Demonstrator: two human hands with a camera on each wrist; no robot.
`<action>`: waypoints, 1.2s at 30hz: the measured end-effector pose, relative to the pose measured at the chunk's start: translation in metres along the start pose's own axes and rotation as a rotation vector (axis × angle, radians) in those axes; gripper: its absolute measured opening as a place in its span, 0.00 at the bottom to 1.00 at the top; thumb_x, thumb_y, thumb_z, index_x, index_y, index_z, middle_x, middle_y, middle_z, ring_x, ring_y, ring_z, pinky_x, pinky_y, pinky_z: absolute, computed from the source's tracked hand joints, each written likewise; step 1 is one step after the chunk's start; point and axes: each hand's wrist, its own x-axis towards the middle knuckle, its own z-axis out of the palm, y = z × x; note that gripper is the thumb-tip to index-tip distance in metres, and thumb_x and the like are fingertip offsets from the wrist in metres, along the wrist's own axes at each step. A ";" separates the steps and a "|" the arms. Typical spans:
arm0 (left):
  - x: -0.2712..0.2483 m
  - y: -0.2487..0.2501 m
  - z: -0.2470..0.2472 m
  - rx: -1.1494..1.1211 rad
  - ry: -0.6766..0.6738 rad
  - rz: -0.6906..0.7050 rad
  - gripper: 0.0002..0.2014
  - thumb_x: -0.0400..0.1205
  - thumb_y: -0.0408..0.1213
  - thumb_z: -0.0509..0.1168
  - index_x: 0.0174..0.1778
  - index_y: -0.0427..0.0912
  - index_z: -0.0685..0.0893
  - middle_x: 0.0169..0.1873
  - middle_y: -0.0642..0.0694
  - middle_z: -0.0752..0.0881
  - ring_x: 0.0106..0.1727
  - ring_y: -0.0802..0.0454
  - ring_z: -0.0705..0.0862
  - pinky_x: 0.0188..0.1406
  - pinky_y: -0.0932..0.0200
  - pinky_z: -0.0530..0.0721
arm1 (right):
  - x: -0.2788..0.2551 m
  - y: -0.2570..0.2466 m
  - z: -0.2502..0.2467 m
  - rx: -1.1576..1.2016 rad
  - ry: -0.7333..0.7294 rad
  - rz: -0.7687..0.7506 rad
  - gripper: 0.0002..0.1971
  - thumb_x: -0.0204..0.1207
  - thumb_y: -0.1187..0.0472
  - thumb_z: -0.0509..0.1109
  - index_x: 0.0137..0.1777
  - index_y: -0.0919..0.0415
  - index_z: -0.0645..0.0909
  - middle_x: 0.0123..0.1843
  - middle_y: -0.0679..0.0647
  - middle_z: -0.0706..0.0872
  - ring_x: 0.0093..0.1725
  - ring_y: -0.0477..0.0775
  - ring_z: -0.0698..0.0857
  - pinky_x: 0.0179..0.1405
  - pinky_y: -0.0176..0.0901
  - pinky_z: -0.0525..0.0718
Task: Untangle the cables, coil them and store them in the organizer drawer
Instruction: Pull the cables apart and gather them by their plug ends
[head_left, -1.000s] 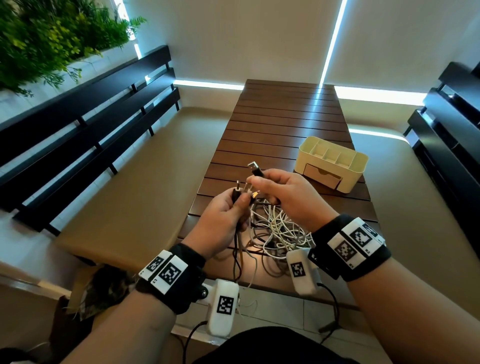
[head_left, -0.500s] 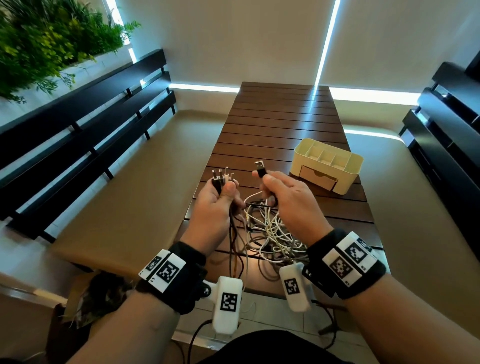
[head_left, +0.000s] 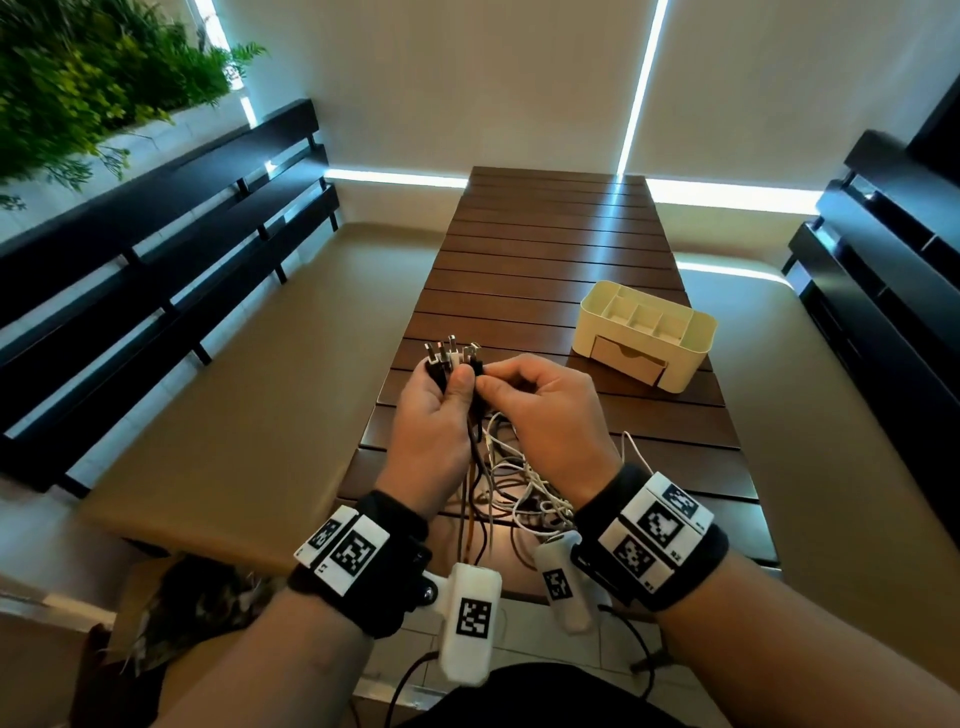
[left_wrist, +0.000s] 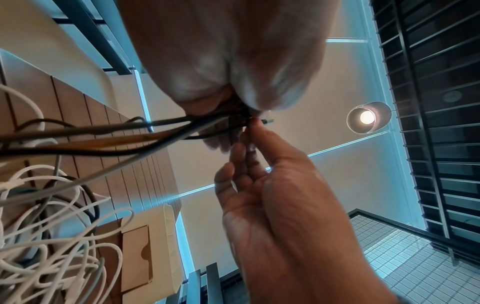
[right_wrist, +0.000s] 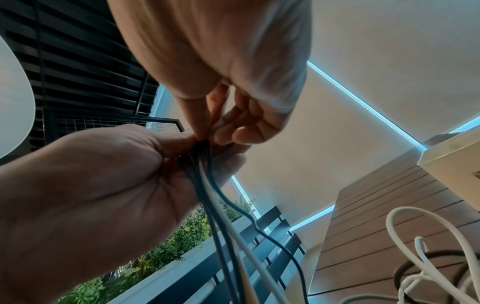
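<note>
The slatted wooden table (head_left: 545, 249) runs from near to far, flanked by dark benches (head_left: 156, 218). The cream organizer (head_left: 647, 332) sits on its right side, its drawer (head_left: 626, 358) closed. A tangle of white and dark cables (head_left: 511, 483) lies at the table's near edge, strands rising to both hands. The left hand (head_left: 434, 415) grips a bundle of connector ends (head_left: 452, 356) upright. Beside it, touching, the right hand (head_left: 540, 415) pinches 1 plug at that bundle.

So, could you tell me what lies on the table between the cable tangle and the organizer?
Only bare wooden slats of the table: the head view shows the tangle and the organizer apart.
</note>
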 end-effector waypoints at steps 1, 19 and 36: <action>0.001 0.000 -0.001 -0.007 -0.002 -0.005 0.12 0.90 0.37 0.57 0.63 0.36 0.81 0.54 0.38 0.88 0.55 0.47 0.90 0.52 0.58 0.88 | 0.000 0.000 0.000 -0.013 -0.005 -0.008 0.04 0.78 0.65 0.76 0.49 0.58 0.92 0.42 0.51 0.92 0.43 0.48 0.92 0.46 0.46 0.92; 0.007 0.005 -0.011 0.043 -0.097 0.001 0.07 0.89 0.32 0.58 0.58 0.36 0.80 0.43 0.43 0.89 0.38 0.52 0.89 0.39 0.57 0.89 | 0.027 -0.015 -0.011 -0.257 -0.077 0.054 0.09 0.71 0.58 0.81 0.44 0.52 0.83 0.37 0.51 0.88 0.36 0.48 0.88 0.38 0.42 0.87; -0.001 0.006 -0.016 0.075 -0.311 -0.046 0.11 0.89 0.35 0.58 0.61 0.33 0.79 0.40 0.45 0.90 0.39 0.50 0.89 0.44 0.54 0.90 | 0.023 -0.026 -0.017 -0.006 -0.276 0.191 0.02 0.77 0.66 0.75 0.49 0.63 0.87 0.34 0.62 0.84 0.30 0.59 0.79 0.26 0.39 0.83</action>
